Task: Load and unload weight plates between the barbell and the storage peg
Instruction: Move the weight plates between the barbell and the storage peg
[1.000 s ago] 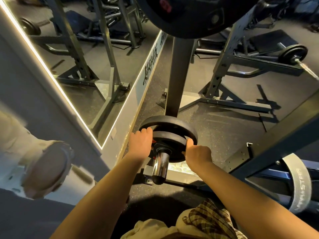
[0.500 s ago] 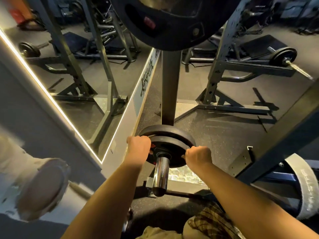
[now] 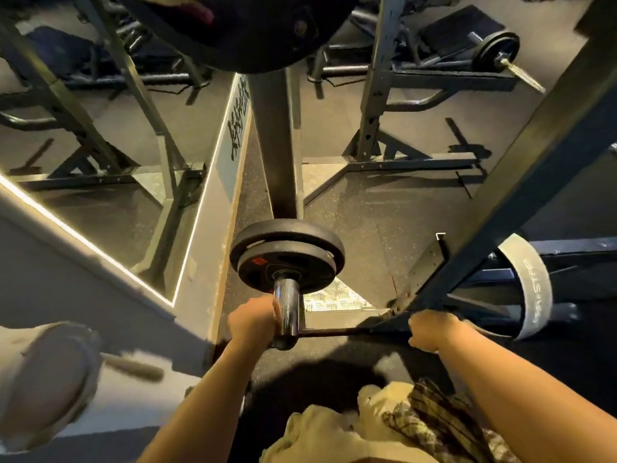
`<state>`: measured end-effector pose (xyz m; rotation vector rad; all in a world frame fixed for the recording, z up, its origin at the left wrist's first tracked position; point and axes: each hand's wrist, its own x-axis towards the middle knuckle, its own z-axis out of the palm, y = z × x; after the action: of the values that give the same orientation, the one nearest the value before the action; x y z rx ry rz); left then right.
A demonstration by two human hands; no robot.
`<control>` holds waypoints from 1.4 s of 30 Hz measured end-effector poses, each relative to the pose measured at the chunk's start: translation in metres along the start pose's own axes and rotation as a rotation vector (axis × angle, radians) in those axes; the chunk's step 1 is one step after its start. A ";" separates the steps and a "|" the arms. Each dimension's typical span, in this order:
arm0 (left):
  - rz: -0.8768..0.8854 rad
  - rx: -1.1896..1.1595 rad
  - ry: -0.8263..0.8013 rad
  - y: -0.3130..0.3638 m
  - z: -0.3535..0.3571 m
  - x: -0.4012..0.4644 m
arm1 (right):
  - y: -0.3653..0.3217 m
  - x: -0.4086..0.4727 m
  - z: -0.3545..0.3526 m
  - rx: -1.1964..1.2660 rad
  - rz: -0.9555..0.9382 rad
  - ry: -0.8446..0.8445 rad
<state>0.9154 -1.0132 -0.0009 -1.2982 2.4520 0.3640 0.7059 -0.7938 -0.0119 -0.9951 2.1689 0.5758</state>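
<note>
Two black weight plates sit on the chrome storage peg (image 3: 286, 307), low on the rack's upright post (image 3: 277, 145). The smaller front plate (image 3: 263, 272) carries a red mark; the larger rear plate (image 3: 283, 230) shows behind it. My left hand (image 3: 250, 324) is just left of the peg's free end, fingers curled, holding nothing that I can see. My right hand (image 3: 434, 330) is off to the right over the rack's base bar, also curled and empty. Neither hand touches a plate. A big black plate (image 3: 240, 31) hangs overhead at the top edge.
A wall mirror (image 3: 100, 128) runs along the left. A dark diagonal rack beam (image 3: 500, 195) crosses on the right, with a grey strap (image 3: 531, 289) looped below it. Another rack with a loaded barbell (image 3: 500, 45) stands at the back right. Rubber flooring lies around the post.
Both hands let go of the front plate's rim and pulled back toward me. The left now sits by the peg's end; the right moved off to the right. The plates stay on the peg.
</note>
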 end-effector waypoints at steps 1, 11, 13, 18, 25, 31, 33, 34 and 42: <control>0.061 -0.003 0.087 0.000 0.002 -0.002 | 0.007 -0.003 0.006 0.032 0.009 -0.030; 0.232 -0.224 0.239 0.054 0.024 -0.052 | 0.017 -0.034 0.044 0.236 -0.143 -0.017; 0.287 -0.272 0.052 0.093 0.035 -0.066 | 0.031 -0.045 0.051 0.292 -0.185 0.043; 0.405 -0.383 -0.154 0.207 0.061 -0.107 | 0.108 -0.075 0.072 0.354 -0.191 0.109; 0.633 -0.322 -0.238 0.405 0.103 -0.184 | 0.306 -0.136 0.157 0.712 0.043 0.190; 0.824 -0.227 -0.410 0.551 0.138 -0.253 | 0.431 -0.189 0.222 0.965 0.240 0.293; 0.918 -0.162 -0.430 0.594 0.144 -0.265 | 0.469 -0.202 0.237 1.050 0.321 0.305; 0.950 -0.141 -0.431 0.612 0.145 -0.267 | 0.485 -0.208 0.244 1.080 0.361 0.300; 0.871 -0.184 -0.635 0.782 0.198 -0.263 | 0.629 -0.209 0.295 1.195 0.619 0.255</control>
<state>0.4370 -0.3126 -0.0216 -0.0238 2.2781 1.0390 0.4293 -0.1238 0.0103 0.2695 2.4164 -0.6246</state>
